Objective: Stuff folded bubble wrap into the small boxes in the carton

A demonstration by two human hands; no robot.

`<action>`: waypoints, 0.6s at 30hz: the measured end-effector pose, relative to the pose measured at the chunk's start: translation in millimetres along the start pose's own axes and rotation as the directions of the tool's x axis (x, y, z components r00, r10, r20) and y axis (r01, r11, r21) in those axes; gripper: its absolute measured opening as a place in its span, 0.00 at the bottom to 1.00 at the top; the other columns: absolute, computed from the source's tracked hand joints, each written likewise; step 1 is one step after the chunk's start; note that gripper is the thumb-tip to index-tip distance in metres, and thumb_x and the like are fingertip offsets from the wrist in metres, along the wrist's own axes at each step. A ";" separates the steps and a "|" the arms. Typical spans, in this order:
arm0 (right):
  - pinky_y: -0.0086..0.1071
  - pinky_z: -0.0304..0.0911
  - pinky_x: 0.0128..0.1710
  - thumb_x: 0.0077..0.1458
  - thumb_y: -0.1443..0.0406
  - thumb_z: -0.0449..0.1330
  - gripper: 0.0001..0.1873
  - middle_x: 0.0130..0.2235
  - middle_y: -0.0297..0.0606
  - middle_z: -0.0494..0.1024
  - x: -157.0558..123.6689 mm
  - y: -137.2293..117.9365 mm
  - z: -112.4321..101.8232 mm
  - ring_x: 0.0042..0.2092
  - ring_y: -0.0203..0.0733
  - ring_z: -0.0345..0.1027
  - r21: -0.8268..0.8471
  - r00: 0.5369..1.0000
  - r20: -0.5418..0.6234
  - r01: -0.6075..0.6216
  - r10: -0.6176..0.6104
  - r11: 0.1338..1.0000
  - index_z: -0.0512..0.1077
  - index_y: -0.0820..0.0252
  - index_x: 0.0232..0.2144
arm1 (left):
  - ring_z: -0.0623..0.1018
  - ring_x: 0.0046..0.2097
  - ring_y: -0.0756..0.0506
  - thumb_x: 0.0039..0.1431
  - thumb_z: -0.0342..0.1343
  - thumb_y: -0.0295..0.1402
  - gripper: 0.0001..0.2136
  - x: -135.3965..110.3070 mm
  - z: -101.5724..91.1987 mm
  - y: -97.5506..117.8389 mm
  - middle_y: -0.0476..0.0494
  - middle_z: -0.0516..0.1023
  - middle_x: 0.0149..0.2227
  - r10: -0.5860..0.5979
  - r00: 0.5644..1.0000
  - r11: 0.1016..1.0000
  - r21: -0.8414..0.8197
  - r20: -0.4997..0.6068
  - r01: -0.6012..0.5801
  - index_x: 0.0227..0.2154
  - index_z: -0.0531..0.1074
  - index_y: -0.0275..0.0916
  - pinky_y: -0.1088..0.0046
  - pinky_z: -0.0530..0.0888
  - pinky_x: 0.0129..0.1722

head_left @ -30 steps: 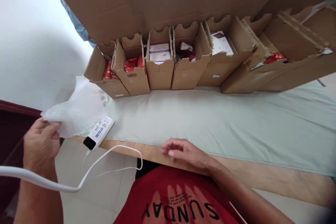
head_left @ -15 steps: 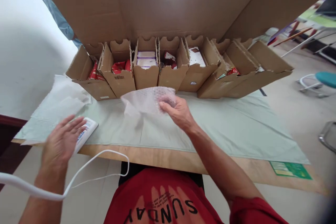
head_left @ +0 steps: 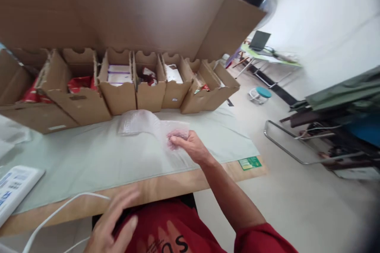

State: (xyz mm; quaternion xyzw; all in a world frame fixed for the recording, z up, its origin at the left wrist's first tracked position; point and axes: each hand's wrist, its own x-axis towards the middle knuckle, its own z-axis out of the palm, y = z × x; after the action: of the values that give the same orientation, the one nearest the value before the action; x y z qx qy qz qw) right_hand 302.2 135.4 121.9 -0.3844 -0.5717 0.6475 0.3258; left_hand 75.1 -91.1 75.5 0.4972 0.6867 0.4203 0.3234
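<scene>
A sheet of clear bubble wrap trails over the pale green cloth, in front of the cardboard bins. My right hand is closed on its right end, thumb on top, and the fingers behind show through the plastic. Nearer to me, at the table's front edge, my left hand is held in the air with fingers apart and nothing in it; it is slightly blurred. A white box-like device with blue print lies at the left, with a white cable close to my left hand.
Several cardboard bins stand in a row along the back, holding red packets, white boxes and other goods. A tall cardboard panel rises behind them. More crumpled plastic lies far left. A teal stool stands on the floor at right.
My view has turned to the right. My left hand has moved away from the white device, toward my body. The bubble wrap stays in my right hand, its free end now curled over.
</scene>
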 end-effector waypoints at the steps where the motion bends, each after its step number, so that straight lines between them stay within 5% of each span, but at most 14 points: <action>1: 0.31 0.69 0.35 0.52 0.51 0.70 0.19 0.30 0.35 0.79 -8.6 -3.7 -1.1 0.32 0.37 0.72 -0.001 0.999 0.034 0.003 -0.003 1.000 0.79 0.61 0.35 | 0.74 0.62 0.33 0.62 0.58 0.48 0.23 14.7 14.3 1.1 0.40 0.73 0.62 -0.045 0.999 0.999 -0.022 -0.028 0.044 0.57 0.74 0.48 0.56 0.76 0.58; 6: 0.29 0.68 0.41 0.60 0.56 0.66 0.13 0.35 0.37 0.79 -51.3 -36.2 -12.7 0.37 0.36 0.72 -0.110 0.954 0.296 0.095 -0.059 0.989 0.80 0.63 0.36 | 0.59 0.72 0.27 0.55 0.60 0.46 0.44 79.9 47.8 2.9 0.34 0.52 0.74 -0.222 0.939 0.972 -0.134 -0.261 0.193 0.72 0.49 0.45 0.39 0.59 0.68; 9: 0.28 0.67 0.42 0.59 0.57 0.67 0.15 0.42 0.40 0.78 -65.0 -43.8 -20.2 0.40 0.37 0.71 -0.062 0.892 0.441 0.140 -0.099 0.988 0.78 0.65 0.41 | 0.52 0.74 0.28 0.53 0.59 0.41 0.47 97.4 55.7 -5.5 0.32 0.49 0.75 -0.250 0.951 0.941 -0.277 -0.179 0.195 0.74 0.44 0.42 0.41 0.53 0.70; 12: 0.29 0.66 0.41 0.58 0.53 0.67 0.20 0.38 0.39 0.76 -66.1 -38.0 -26.0 0.39 0.38 0.70 0.055 0.858 0.499 0.108 -0.121 0.993 0.77 0.65 0.41 | 0.58 0.72 0.28 0.51 0.57 0.39 0.47 100.2 62.6 -15.7 0.29 0.58 0.72 -0.242 0.970 0.907 -0.365 -0.038 0.212 0.73 0.43 0.40 0.40 0.55 0.69; 18: 0.31 0.64 0.40 0.53 0.51 0.69 0.20 0.33 0.36 0.73 -45.0 -30.1 -26.3 0.36 0.38 0.67 0.248 0.816 0.532 0.105 -0.226 0.963 0.74 0.62 0.32 | 0.71 0.63 0.27 0.52 0.57 0.43 0.43 95.3 67.2 -19.2 0.28 0.67 0.67 -0.140 0.989 0.973 -0.182 0.039 0.144 0.71 0.54 0.39 0.41 0.68 0.62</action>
State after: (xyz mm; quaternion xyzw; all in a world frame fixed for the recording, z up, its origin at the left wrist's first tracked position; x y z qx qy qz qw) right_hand 346.7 113.6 156.0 -0.0920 -0.6024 0.7559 0.2391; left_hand 96.9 14.1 26.4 0.4201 0.6746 0.4513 0.4059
